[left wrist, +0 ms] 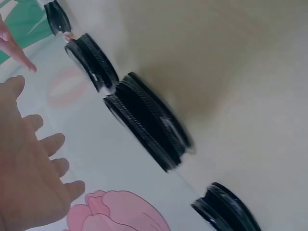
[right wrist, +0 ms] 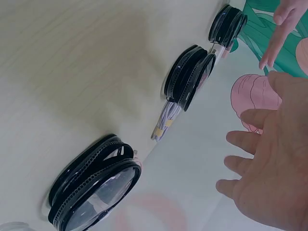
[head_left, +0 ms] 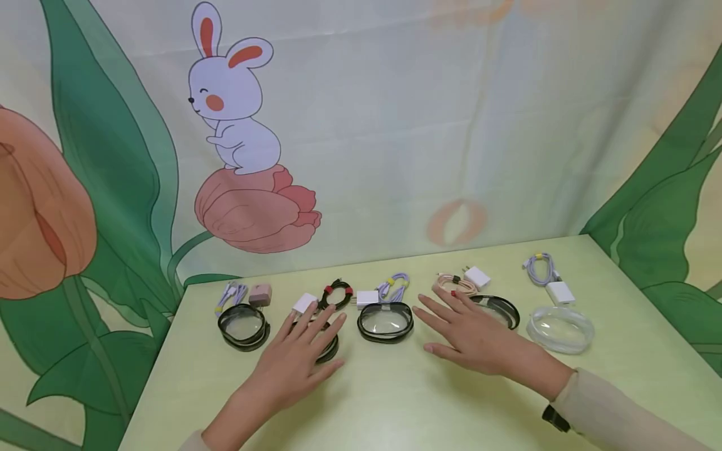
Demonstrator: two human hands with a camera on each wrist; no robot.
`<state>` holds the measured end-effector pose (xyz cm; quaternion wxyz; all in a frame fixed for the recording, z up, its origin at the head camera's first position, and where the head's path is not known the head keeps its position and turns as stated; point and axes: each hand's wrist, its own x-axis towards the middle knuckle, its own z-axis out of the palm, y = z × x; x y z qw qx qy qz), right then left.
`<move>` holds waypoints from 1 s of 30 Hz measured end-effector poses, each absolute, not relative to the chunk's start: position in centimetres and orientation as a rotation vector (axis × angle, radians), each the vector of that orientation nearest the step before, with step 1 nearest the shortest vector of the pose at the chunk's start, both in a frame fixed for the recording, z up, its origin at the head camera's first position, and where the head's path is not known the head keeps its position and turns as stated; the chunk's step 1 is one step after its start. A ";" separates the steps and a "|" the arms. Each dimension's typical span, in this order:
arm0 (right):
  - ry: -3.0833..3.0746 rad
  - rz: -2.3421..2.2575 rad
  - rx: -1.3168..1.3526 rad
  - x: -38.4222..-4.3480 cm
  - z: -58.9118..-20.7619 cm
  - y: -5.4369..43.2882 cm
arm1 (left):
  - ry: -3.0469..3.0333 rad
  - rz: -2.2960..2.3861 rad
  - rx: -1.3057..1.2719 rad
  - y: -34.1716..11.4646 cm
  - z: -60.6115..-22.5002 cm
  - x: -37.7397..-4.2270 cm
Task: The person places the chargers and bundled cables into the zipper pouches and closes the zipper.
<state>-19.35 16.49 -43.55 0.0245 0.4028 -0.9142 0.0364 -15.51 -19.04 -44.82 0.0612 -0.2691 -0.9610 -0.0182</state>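
Observation:
My left hand [head_left: 290, 369] is spread palm down above the table, fingers straight, holding nothing. It partly covers a clear zip pouch with black trim [head_left: 329, 347] in the head view. The right hand [head_left: 474, 332], likewise spread and holding nothing, overlaps another black-trimmed pouch [head_left: 507, 308]. Between the hands sits a third such pouch [head_left: 385, 322]. Both wrist views show the fingers extended, and a black pouch [left wrist: 147, 122] stands on the table in the left one. A pouch with a clear window [right wrist: 96, 187] shows in the right wrist view.
Another black-trimmed pouch [head_left: 244, 327] sits at the left, a clear white-trimmed pouch [head_left: 561, 330] at the right. Behind the row lie bundled cables, including a black one [head_left: 336, 294] and a purple one [head_left: 540, 269], with a pink charger [head_left: 260, 294] and several white chargers. A printed curtain [head_left: 366, 138] hangs behind.

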 end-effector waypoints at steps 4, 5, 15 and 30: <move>-2.826 0.136 1.283 -19.4 -43.7 16.3 | -2.925 -0.091 -0.800 -19.7 -45.2 -15.1; -2.822 0.142 1.296 -19.4 -43.8 16.3 | -2.929 -0.090 -0.796 -19.9 -45.3 -15.0; -2.780 0.140 1.433 -19.5 -44.5 15.8 | -2.905 -0.083 -0.789 -21.7 -46.5 -13.2; -2.755 0.244 1.513 -19.8 -44.7 14.4 | -2.902 -0.048 -0.731 -23.8 -47.3 -12.3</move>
